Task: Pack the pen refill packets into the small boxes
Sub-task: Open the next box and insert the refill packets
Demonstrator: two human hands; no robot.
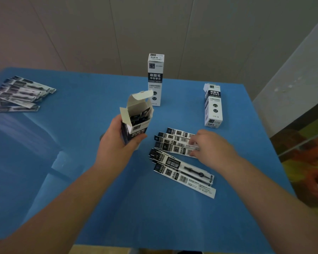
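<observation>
My left hand (117, 143) grips a small black-and-white box (136, 120) held upright above the blue table (99, 198). Its top flaps stand open and dark refill packets show inside. To the right, several pen refill packets (180, 162) lie fanned on the table. My right hand (211, 145) rests on the upper packets of this pile, with fingertips pinching the end of one packet. A closed box (155, 79) stands upright at the back centre. Another closed box (213, 105) stands at the right.
A second spread of several refill packets (17, 92) lies at the table's far left. The table's right edge runs close to the right box. A beige panelled wall is behind the table. Colourful floor shows at the right.
</observation>
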